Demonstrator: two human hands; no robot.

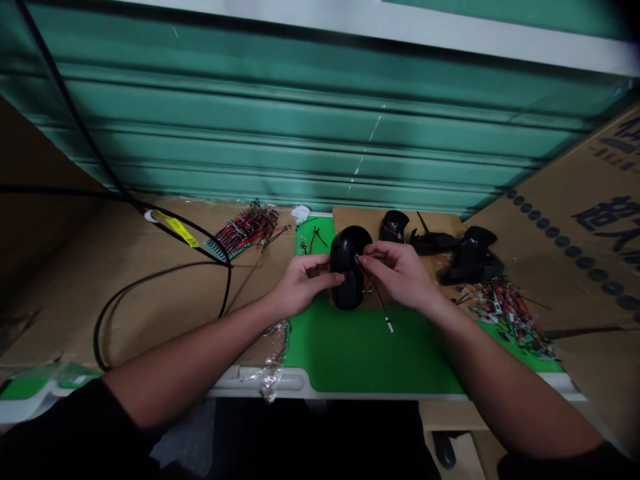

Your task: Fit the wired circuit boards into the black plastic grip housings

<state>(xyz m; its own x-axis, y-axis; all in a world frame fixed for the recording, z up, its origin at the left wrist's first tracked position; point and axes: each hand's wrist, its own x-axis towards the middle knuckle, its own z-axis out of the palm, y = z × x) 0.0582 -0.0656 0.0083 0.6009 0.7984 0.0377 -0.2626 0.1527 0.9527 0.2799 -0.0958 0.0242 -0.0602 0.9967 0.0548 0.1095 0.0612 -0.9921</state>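
A glossy black, rounded plastic housing (345, 293) is held upright over the green mat (380, 360). My left hand (305, 285) grips its left side, thumb across the front and fingers behind. On the right, my right hand (400, 270) pinches thin wires (380, 300) at the housing's opening. These red and dark wires hang below the fingers and end in a small white connector (391, 326). What the right fingertips press inside the opening is too small to make out.
Wired circuit boards (245, 230) lie on cardboard at left, near a looped black cable (100, 320) with a yellow tag (175, 227). Black plastic parts (470, 257) and a heap of wired boards (515, 317) sit at right. A green ribbed wall (300, 127) closes the back.
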